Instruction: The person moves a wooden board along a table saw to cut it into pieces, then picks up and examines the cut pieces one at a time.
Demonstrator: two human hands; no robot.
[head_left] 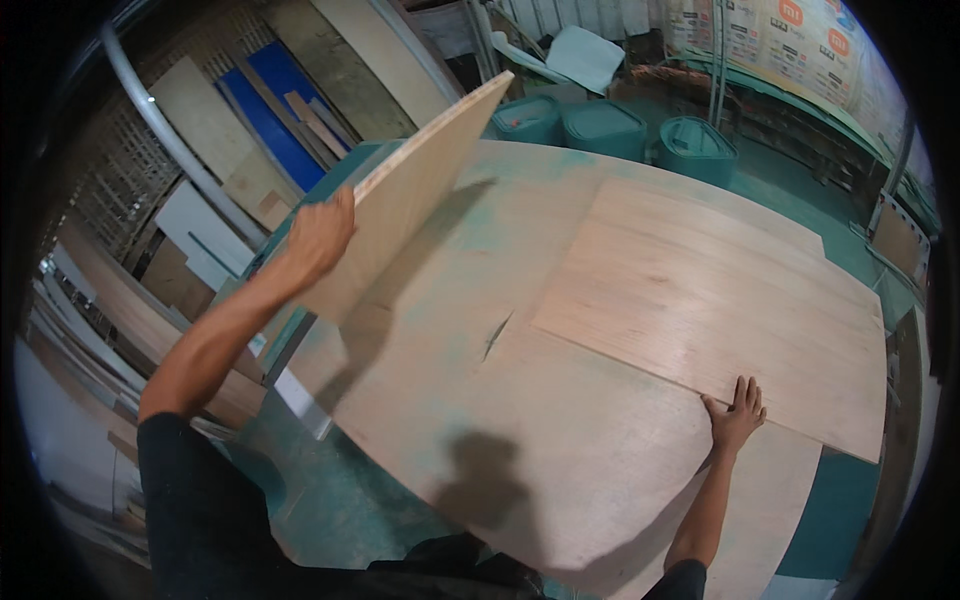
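The left hand grips the upper edge of a tilted plywood board, fingers clamped over its rim, holding it on edge above the left side of the counter. The right hand lies flat with fingers spread and extended, pressing on the near edge of a flat plywood sheet that rests on the counter's right half.

The tilted board looks held by one hand alone near one end, so it could swing or slip out of that grip and drop onto the counter or off its left edge, where stacked panels lean close by. Its lower edge seems to rest on the counter, though the angle makes that hard to confirm. The flat sheet's far right corner sits near the counter's rim, so a push there could slide it over.

Open counter lies between the two boards and toward the person. Teal bins crowd the far side, and the left aisle is narrow.
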